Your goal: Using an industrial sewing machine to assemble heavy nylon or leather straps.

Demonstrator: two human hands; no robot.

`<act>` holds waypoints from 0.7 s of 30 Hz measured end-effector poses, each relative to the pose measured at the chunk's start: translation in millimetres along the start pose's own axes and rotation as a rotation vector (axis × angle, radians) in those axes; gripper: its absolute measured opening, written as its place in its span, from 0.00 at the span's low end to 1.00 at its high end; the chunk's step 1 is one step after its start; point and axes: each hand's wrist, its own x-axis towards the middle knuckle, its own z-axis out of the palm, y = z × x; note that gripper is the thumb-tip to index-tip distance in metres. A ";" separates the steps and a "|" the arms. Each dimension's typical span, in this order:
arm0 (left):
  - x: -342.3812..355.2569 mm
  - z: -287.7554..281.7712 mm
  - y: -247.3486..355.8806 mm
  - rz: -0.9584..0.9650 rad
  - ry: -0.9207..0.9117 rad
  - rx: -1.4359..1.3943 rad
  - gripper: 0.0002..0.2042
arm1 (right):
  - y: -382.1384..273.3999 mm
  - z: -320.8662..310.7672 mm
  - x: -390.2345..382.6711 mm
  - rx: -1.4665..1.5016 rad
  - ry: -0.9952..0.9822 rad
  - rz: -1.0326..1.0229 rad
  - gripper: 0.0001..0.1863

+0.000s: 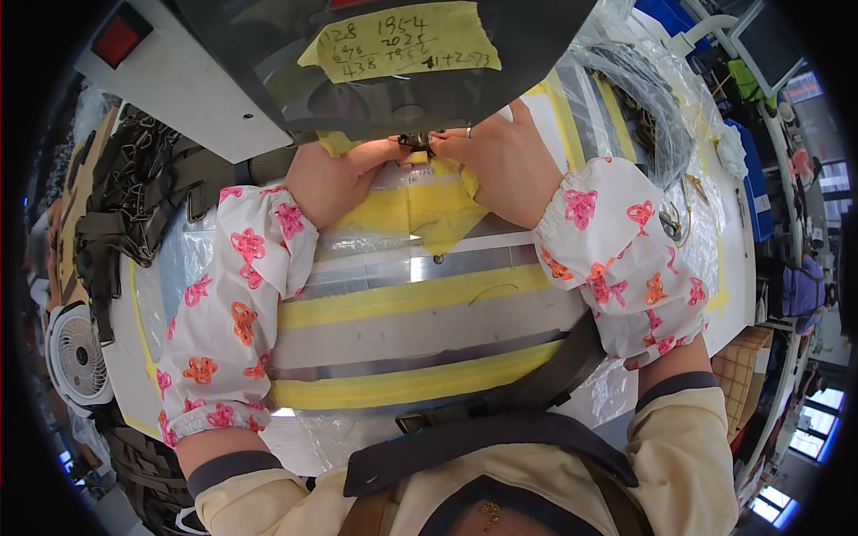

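Observation:
Both hands meet at the presser foot (415, 140) of a dark grey sewing machine (375, 98). My left hand (335, 181) is closed, its thumb and index finger reaching the foot from the left. An olive webbing strap (268, 166) runs from the left up to this hand and vanishes behind it. From the right my right hand (508, 165), with a ring on one finger, is closed, fingertips close to the foot. What the fingertips hold is too small and covered to make out. Yellow tape (420, 210) covers the machine bed just below the hands.
Dark straps with metal buckles (134, 188) are heaped at the left. A loose strap (563, 371) with a buckle crosses the table's near edge. Clear plastic sheeting (661, 107) lies at the far right. A white fan (80, 355) stands left; a blue bin (755, 179) is at right.

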 end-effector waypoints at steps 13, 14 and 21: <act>-3.9 -19.8 13.5 -0.058 -0.056 0.034 0.12 | -1.2 9.7 -2.2 0.126 0.077 0.043 0.21; -8.6 -29.4 11.7 -0.104 -0.169 0.094 0.14 | 0.0 10.9 -2.4 0.119 0.057 0.046 0.21; -57.7 -84.0 13.8 -0.266 -0.018 0.280 0.17 | -2.0 9.4 -6.7 0.126 0.035 0.018 0.19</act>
